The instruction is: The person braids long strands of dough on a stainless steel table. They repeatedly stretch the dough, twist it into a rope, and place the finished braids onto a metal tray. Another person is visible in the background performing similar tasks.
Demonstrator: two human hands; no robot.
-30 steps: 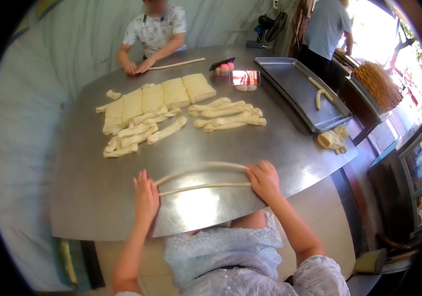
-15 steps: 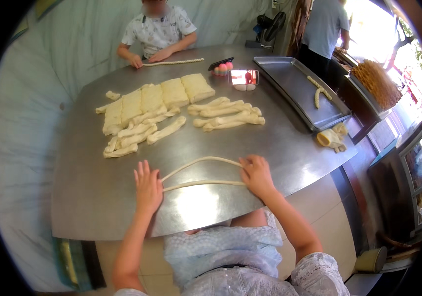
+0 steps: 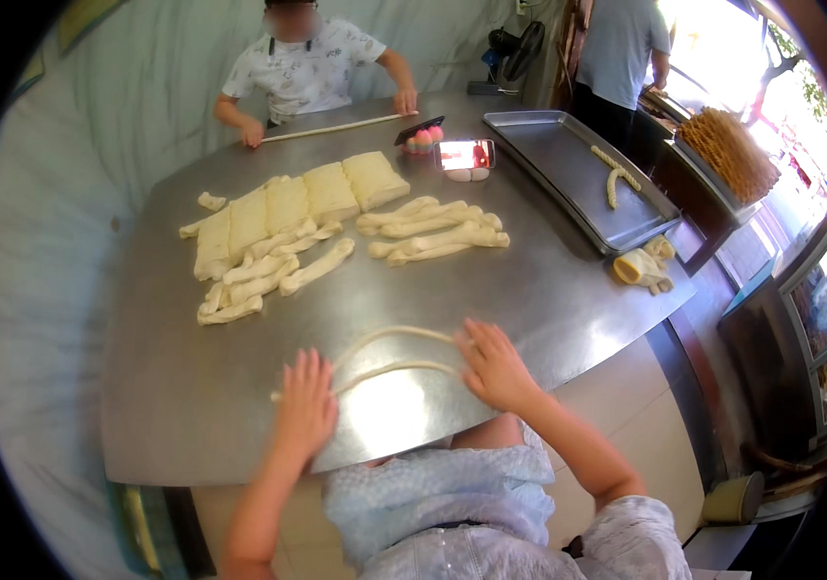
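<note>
A long thin dough rope (image 3: pixel 396 331) lies on the metal table, bowed into two strands between my hands. My left hand (image 3: pixel 307 401) rests on its left end, fingers stretched out, with a short tip of dough poking out past them. At the other end, my right hand (image 3: pixel 497 367) lies with its fingers extended over the dough. Farther off are loose dough strips (image 3: pixel 318 267), a second group of strips (image 3: pixel 440 244) and a slab of dough cut into blocks (image 3: pixel 269 211).
Across the table, a person (image 3: pixel 298 72) holds another dough rope (image 3: pixel 341 127) by both ends. A phone (image 3: pixel 465 154) stands near a metal tray (image 3: pixel 568 205) holding twisted dough (image 3: pixel 614 169). Crumpled cream gloves (image 3: pixel 643 266) lie by the right edge. Brown fried sticks (image 3: pixel 726 155) are piled beyond.
Both my hands have moved slightly nearer to me, and the two strands have bent more. The right fingers have straightened. The person opposite has stretched their rope out between two hands.
</note>
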